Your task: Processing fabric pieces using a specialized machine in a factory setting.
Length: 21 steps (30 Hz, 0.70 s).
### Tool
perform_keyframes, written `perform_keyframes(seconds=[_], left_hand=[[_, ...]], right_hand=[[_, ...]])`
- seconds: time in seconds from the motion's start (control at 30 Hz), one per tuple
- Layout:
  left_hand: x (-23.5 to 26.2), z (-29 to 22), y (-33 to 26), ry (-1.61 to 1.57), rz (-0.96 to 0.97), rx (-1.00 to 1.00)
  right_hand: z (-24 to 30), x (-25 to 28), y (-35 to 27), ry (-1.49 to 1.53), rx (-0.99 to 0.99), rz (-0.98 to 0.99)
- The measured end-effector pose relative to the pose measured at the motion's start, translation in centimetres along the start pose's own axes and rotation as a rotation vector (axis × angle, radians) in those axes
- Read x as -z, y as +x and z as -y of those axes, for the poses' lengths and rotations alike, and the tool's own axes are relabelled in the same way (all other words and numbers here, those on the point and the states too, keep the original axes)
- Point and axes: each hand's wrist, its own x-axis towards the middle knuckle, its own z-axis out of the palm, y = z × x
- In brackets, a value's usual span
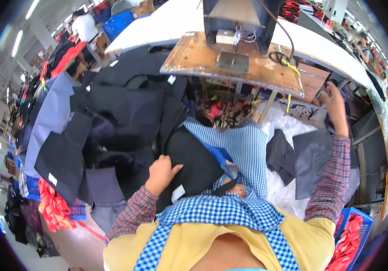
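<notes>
Flat black fabric panel [195,156] lies partly over blue-checked lap cloth [248,142]; probably light, limp, best held by an edge. Left hand [161,174]: fingers curled at its left side, grip unclear. Right hand [335,106]: raised, loosely spread, near brown cardboard box [312,81].

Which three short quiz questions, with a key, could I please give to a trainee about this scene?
1. Which colour is the fabric panel at the left hand? A) white; B) black; C) green.
2. True or false: the right hand is nearer the cardboard box than the left hand is.
3. Complete: the apron has a blue-and-white ____ pattern.

Key: 1 B; 2 true; 3 checked.
</notes>
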Motion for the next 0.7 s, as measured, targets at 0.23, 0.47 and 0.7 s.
perform_keyframes(seconds=[0.23, 0.47, 0.7], left_hand=[[-1.7, -0.7, -1.7, -0.095, 0.093, -0.018], [-2.7, -4.9, -1.1, -0.153, -0.346, -0.328], [-6.0, -9.8, 4.1, 0.124, 0.010, -0.729]], right_hand=[[11.5, -14.9, -13.3, 0.407, -0.171, 0.414], [17.6, -20.2, -18.1, 0.240, 0.000, 0.367], [18.8, -20.2, -17.6, 0.118, 0.045, 0.397]])
